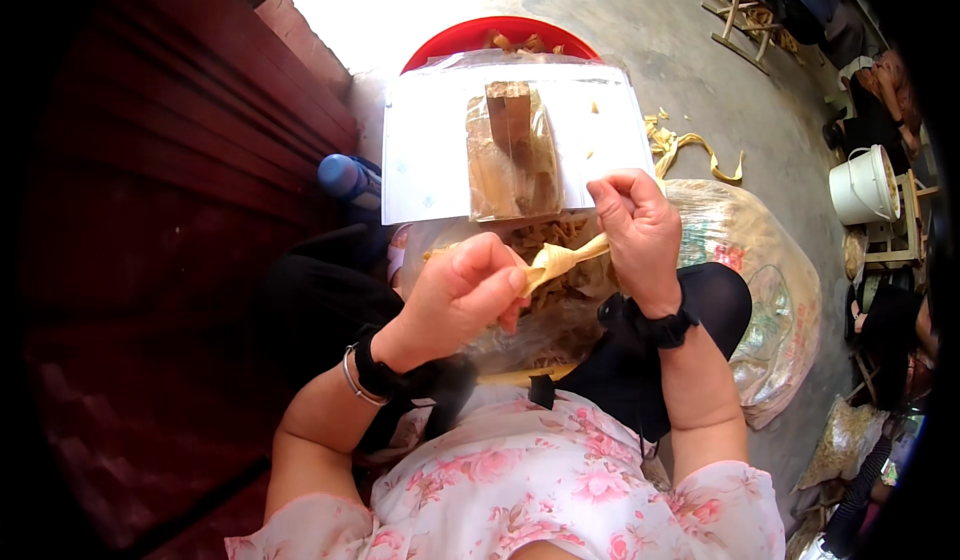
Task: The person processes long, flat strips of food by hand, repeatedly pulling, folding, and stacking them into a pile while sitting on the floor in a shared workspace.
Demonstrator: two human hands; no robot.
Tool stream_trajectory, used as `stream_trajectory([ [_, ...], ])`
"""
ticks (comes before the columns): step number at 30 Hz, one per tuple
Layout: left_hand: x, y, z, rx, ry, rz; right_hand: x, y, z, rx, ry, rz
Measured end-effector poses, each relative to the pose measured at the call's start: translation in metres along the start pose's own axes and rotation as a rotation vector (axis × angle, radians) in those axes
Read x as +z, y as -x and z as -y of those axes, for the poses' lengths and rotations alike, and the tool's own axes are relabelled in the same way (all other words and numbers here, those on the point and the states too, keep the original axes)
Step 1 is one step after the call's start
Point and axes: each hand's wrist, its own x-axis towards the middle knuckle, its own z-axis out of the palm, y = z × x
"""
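Observation:
A pale yellow, soft-looking strip is stretched between my hands, with a folded or twisted part near the left one. My left hand pinches one end between thumb and fingers. My right hand grips the other end, higher up, with its fingers curled in. Just beyond them lies a white board under clear plastic. On it sits a brown wooden block, wrapped in clear film. More yellowish-brown strips lie below my hands in a clear plastic bag, partly hidden by my hands.
Behind the board is a red basin holding brownish pieces. A blue bottle stands at the left by a dark red door. To the right lie a large filled bag and loose strips. Farther right are people and a white bucket.

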Motion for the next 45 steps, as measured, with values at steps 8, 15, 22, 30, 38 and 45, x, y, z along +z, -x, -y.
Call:
stream_trajectory([
  [8,-0.01,0.003,-0.005,0.131,-0.109,0.052,-0.002,-0.002,0.003,-0.078,-0.01,0.06],
  [15,-0.007,-0.006,-0.004,-0.253,0.321,0.08,0.013,0.01,0.009,-0.2,0.061,0.157],
  [22,-0.021,-0.008,-0.014,-0.241,0.135,0.135,0.01,0.0,0.013,-0.367,0.216,0.211],
  [30,-0.027,-0.035,-0.011,0.735,-1.209,-0.313,-0.001,-0.03,0.007,-0.419,0.431,0.332],
  [38,-0.036,-0.049,-0.001,0.573,-1.524,-0.333,0.01,-0.033,-0.008,-0.441,0.946,0.265],
  [45,-0.017,-0.016,-0.015,0.666,-1.276,-0.269,0.001,-0.006,0.009,0.191,0.054,0.424],
])
